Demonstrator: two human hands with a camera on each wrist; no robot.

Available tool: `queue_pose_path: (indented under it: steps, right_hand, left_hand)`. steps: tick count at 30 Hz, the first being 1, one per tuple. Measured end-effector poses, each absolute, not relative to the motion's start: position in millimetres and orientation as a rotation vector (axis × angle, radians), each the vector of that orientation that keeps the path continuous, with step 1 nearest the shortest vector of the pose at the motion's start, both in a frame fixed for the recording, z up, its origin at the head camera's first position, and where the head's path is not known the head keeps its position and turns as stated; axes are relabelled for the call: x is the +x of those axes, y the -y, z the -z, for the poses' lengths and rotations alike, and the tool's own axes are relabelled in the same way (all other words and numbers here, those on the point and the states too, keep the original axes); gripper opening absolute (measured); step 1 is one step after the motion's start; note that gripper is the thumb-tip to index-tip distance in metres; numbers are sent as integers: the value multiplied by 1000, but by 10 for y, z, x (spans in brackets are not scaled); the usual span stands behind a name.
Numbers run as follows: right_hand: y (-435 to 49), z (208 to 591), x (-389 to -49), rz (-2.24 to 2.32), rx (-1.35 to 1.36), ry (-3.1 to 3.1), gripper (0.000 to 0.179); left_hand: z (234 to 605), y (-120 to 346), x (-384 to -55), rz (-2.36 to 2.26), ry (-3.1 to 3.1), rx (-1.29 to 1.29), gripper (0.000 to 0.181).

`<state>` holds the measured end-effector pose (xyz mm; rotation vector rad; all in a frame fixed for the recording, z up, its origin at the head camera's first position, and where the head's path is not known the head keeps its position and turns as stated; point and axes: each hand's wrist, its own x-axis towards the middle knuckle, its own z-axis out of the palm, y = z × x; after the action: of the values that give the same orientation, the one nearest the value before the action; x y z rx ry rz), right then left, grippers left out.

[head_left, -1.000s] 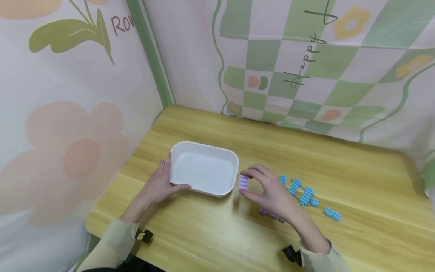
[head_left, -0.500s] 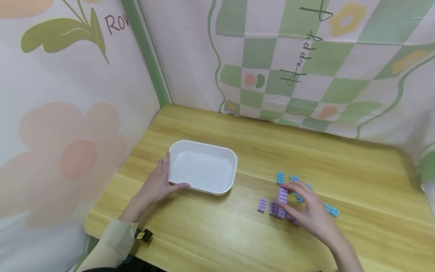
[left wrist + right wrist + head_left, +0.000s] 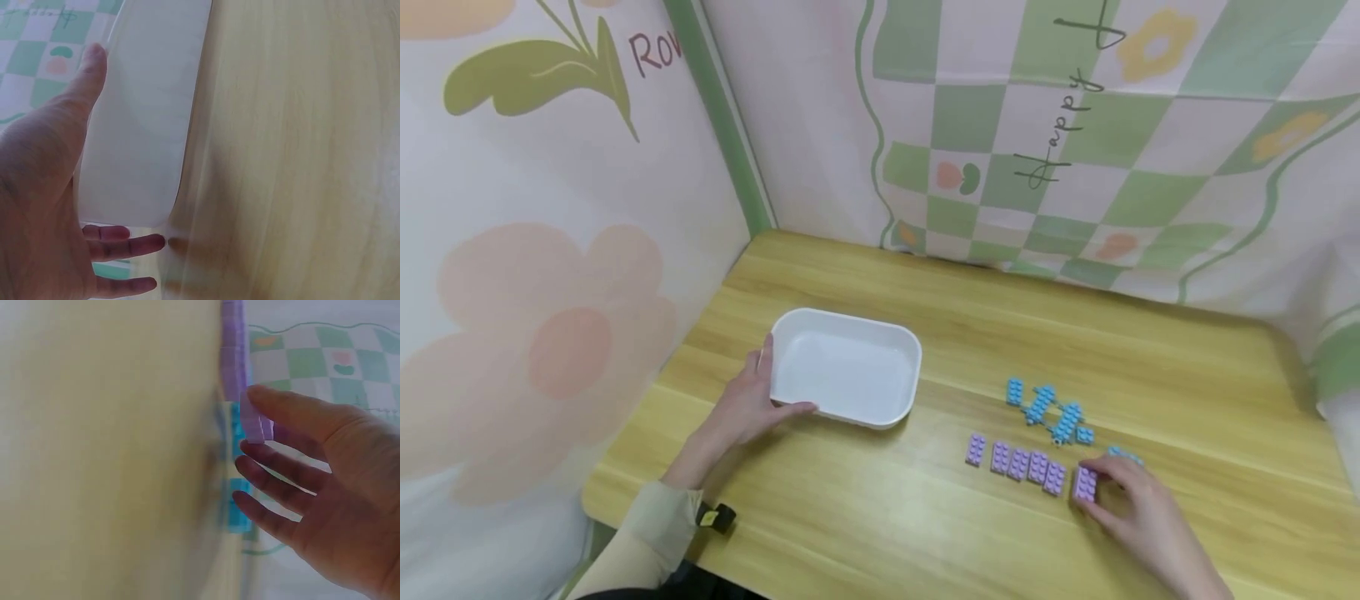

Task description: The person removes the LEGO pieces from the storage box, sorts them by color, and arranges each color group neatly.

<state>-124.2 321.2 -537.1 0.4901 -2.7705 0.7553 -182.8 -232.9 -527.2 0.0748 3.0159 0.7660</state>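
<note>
My left hand [image 3: 747, 408] rests against the left end of a white plastic tray [image 3: 842, 417], thumb along its front side and index finger along its left side. Straight fingers [image 3: 128, 247] show beside the tray's end in the left wrist view. On the right, my right hand [image 3: 1138, 508] pinches a purple toy brick [image 3: 1085, 483] between thumb and fingers, at the right end of a row of purple bricks [image 3: 1018, 464]. In the right wrist view the pinched brick [image 3: 252, 419] is upright, and the other fingers hang relaxed below it.
Blue studded bricks [image 3: 1066, 422], some joined in clusters, lie behind the purple row. Another blue piece [image 3: 1124, 455] is partly hidden by my right hand. The wooden table [image 3: 880, 517] meets a patterned curtain [image 3: 985, 208] at the back and a wall [image 3: 550, 167] at the left.
My right hand has carried the purple brick from beside the tray rightward, past the other purple bricks, to the right end of their row. The left hand stays at the tray.
</note>
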Motion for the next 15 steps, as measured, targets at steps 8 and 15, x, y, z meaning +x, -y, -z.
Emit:
queue_pose_path:
  steps: [8, 15]
  right_hand:
    - [-3199, 5565, -1265, -717, 496, 2753, 49]
    - [-3178, 5555, -1255, -733, 492, 2751, 64]
  left_hand:
    - [5256, 2328, -1835, -747, -3012, 69, 138]
    - [5169, 2326, -1836, -682, -3064, 109, 119]
